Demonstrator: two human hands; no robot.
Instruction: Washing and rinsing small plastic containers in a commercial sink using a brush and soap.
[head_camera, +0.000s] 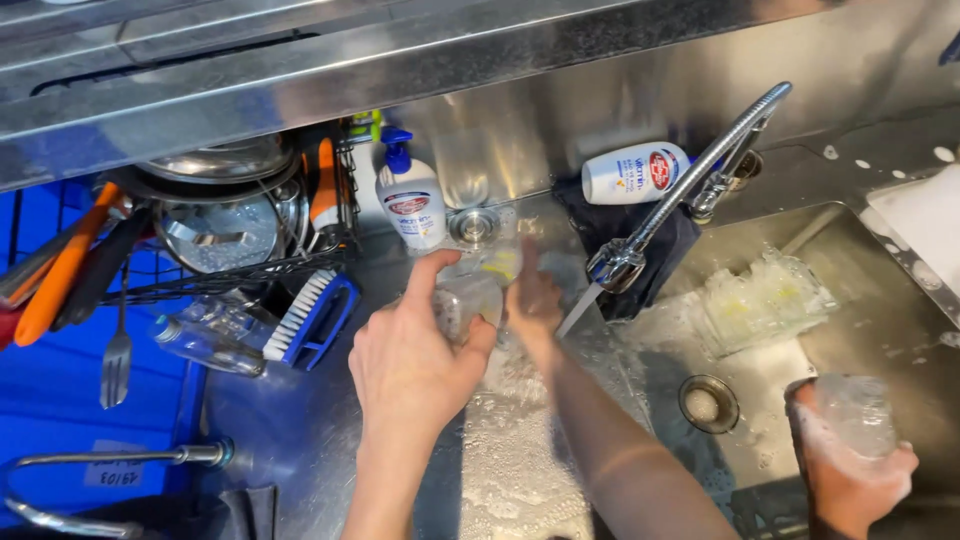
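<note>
Centre frame, our left hand (415, 365) gripped a soapy glass (468, 300); our right hand (532, 298), seemingly flat-fingered, rubbed it, best kept steady.

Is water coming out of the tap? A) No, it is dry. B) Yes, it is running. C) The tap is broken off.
B: a thin stream of water runs from the spout of the tap toward the sink, next to the right hand.
</note>
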